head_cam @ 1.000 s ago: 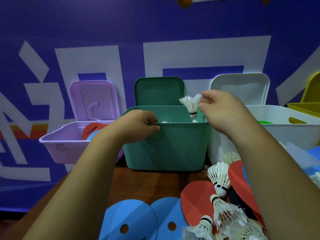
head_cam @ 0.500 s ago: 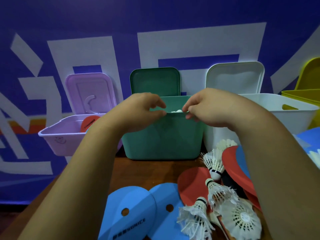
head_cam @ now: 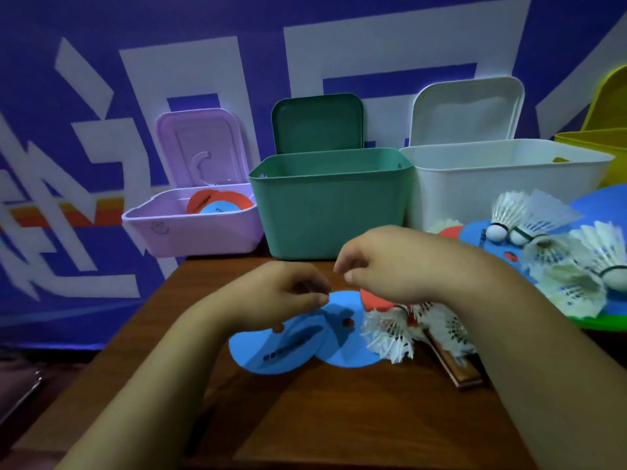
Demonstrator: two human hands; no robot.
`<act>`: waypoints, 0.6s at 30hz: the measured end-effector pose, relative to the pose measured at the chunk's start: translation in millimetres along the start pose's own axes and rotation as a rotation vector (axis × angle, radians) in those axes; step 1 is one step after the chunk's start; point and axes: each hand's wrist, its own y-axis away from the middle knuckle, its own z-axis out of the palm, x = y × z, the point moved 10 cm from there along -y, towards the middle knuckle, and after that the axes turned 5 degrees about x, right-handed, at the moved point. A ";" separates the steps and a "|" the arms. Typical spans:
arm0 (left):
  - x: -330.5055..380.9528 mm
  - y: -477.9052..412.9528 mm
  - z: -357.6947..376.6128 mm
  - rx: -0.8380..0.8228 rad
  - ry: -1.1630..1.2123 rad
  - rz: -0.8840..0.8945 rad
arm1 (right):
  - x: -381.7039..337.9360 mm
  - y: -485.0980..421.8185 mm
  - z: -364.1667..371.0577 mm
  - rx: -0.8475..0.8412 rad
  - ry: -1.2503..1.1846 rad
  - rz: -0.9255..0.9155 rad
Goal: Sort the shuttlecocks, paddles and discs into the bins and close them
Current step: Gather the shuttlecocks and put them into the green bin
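Three bins stand open at the table's back: a purple bin [head_cam: 190, 228] holding red and blue discs, a green bin [head_cam: 332, 205] and a white bin [head_cam: 502, 184]. My left hand [head_cam: 281, 293] hovers over two blue discs [head_cam: 298, 344], fingers curled and empty. My right hand [head_cam: 390, 262] hangs just right of it, fingers loosely apart, holding nothing. White shuttlecocks [head_cam: 390, 330] lie under my right wrist beside a paddle handle [head_cam: 454, 364]. More shuttlecocks [head_cam: 556, 252] are piled at the right on blue and green discs.
The lids of the purple bin [head_cam: 200, 147], green bin [head_cam: 317, 122] and white bin [head_cam: 464, 110] lean against the blue wall. A yellow bin [head_cam: 604, 144] stands at the far right. The wooden table [head_cam: 339, 418] ends at the left near the purple bin.
Both hands have dropped from the green bin's rim down to the table. The shuttlecock my right hand held is gone from it. The view has tilted down.
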 end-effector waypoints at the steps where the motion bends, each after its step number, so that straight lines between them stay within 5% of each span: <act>1: 5.2 3.1 10.7 0.013 0.039 0.034 | 4.2 9.0 6.9 0.023 -0.012 0.023; 9: 60.7 7.0 52.1 0.203 0.034 0.274 | 64.6 92.0 2.9 0.505 -0.169 0.292; 18: 57.1 11.2 58.3 0.312 -0.105 0.304 | 74.9 112.3 22.3 0.527 -0.006 0.427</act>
